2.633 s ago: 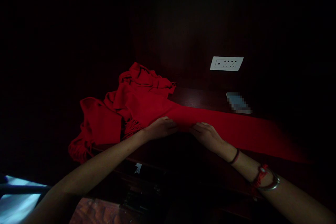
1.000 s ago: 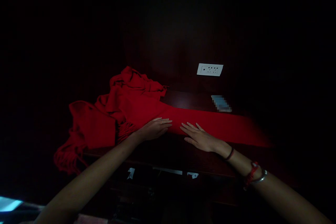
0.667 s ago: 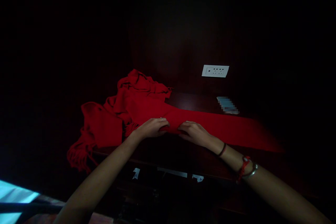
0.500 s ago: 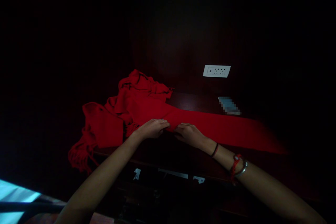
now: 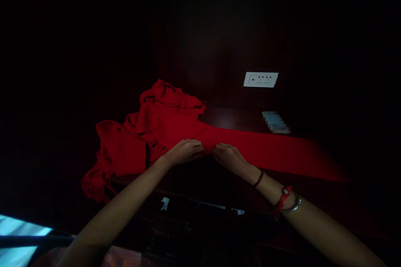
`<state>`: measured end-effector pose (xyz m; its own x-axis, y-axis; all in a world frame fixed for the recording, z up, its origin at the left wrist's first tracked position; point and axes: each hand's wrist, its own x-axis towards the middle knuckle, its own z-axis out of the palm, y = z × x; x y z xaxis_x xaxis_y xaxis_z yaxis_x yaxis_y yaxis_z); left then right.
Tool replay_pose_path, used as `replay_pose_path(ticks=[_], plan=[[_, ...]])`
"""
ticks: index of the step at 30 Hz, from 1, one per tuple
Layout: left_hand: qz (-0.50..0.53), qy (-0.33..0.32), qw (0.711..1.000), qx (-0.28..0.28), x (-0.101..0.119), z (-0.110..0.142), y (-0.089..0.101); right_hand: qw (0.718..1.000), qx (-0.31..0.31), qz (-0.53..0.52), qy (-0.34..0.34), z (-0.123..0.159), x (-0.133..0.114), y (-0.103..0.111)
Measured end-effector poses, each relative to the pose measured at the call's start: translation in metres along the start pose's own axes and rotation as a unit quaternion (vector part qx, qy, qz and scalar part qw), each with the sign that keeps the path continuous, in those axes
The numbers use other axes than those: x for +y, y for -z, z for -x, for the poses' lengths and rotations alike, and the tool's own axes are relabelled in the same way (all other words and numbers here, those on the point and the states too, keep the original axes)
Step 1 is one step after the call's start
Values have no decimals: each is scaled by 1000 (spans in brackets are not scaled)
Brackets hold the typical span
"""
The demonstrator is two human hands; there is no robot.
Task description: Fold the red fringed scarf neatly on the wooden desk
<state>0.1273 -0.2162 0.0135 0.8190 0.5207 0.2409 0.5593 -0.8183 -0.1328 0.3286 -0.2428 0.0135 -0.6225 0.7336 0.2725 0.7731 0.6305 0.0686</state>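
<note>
A red fringed scarf (image 5: 260, 150) lies along a dark table. Its right part is a flat, straight strip, while the left part is bunched in loose folds with tassels drooping over the front edge. My left hand (image 5: 187, 151), with a ring on it, is closed on the strip's near edge close to the middle. A short way to its right, my right hand (image 5: 228, 156) pinches the same edge, fingertips partly hidden. Bracelets circle my right forearm.
A phone-like blurred item (image 5: 275, 122) lies behind the strip. A white socket plate (image 5: 261, 79) is on the dark wall. Torn white paper bits (image 5: 165, 204) show below the table's front edge. Bright light-blue material (image 5: 19, 233) is at lower left.
My right hand has shifted slightly right along the scarf's edge, so the gap between my hands is a little wider. The whole view has also moved slightly.
</note>
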Motion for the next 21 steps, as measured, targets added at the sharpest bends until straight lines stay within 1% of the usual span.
replay_pose_path(ticks=[5,9,11,14,17,21], plan=[[-67,-1,998,15,3,-2,-7,1000,13,-8,1,0,2,-3],[-72,3,997,23,3,-2,-10,999,27,-21,9,3,3,-1],[-73,1,997,21,4,-2,-10,1000,19,-11,15,4,3,0],[-64,-1,998,10,6,-2,-7,999,-4,25,22,5,2,0],[-33,0,999,-3,3,0,-1,999,1,38,29,5,3,-2],[-25,40,999,-3,-9,8,6,998,6,46,37,6,5,-3]])
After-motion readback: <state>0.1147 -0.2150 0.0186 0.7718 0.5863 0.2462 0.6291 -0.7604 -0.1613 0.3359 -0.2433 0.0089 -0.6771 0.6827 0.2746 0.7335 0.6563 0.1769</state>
